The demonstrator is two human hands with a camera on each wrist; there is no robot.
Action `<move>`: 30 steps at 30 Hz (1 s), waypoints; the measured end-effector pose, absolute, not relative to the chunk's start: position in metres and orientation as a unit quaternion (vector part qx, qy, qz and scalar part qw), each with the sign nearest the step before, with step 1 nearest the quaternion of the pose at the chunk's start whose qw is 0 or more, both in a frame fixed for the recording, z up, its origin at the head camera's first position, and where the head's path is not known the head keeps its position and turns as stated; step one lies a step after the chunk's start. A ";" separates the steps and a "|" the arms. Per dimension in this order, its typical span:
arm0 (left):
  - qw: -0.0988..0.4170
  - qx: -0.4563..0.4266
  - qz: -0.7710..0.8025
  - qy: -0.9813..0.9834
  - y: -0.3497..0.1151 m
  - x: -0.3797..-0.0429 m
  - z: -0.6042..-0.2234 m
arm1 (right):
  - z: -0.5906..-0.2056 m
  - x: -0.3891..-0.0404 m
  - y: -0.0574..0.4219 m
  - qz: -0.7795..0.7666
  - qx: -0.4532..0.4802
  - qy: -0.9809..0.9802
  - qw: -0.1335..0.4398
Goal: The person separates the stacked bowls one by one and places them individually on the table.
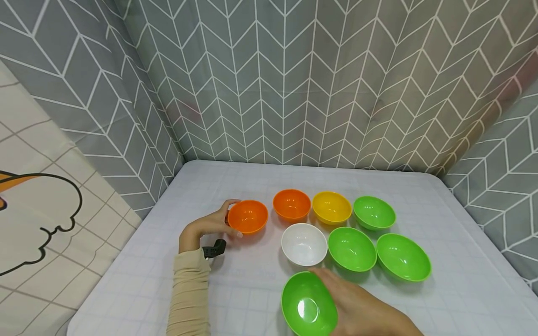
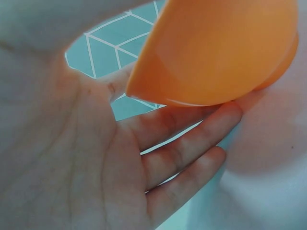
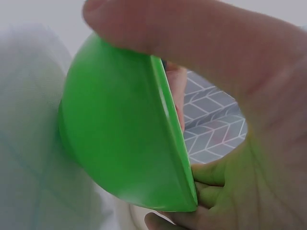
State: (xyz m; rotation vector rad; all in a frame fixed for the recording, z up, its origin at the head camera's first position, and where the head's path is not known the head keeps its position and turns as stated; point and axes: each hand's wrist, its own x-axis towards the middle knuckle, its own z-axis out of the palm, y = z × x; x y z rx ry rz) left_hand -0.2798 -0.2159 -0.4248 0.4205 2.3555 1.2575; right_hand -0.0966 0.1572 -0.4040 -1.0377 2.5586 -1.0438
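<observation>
At the left of the table my left hand (image 1: 212, 223) holds an orange bowl (image 1: 248, 217) by its left side, thumb and fingers spread around it. The left wrist view shows that bowl (image 2: 216, 52) above three long fingers (image 2: 192, 148). Nearest to me, a green bowl (image 1: 308, 303) is gripped at its right side by my right hand (image 1: 361, 305). In the right wrist view the thumb (image 3: 158, 24) lies along the green bowl's outer wall (image 3: 115, 124), with other fingers at the opposite side. Both bowls have their openings facing up.
Beyond the hands stand a second orange bowl (image 1: 292, 205), a yellow bowl (image 1: 332, 208) and a green bowl (image 1: 374, 213). Before them are a white bowl (image 1: 304, 244) and two more green bowls, one in the middle (image 1: 352, 249) and one rightmost (image 1: 403, 257). A grey patterned curtain (image 1: 286, 84) hangs behind the table (image 1: 235, 289).
</observation>
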 end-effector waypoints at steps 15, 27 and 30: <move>0.217 0.149 0.447 0.855 -0.215 -0.277 -0.424 | -0.411 -0.098 0.159 -0.351 -0.377 0.854 0.074; 0.220 0.145 0.456 0.850 -0.213 -0.277 -0.421 | -0.414 -0.098 0.159 -0.366 -0.361 0.854 0.082; 0.222 0.151 0.458 0.848 -0.213 -0.277 -0.421 | -0.413 -0.098 0.159 -0.369 -0.359 0.853 0.083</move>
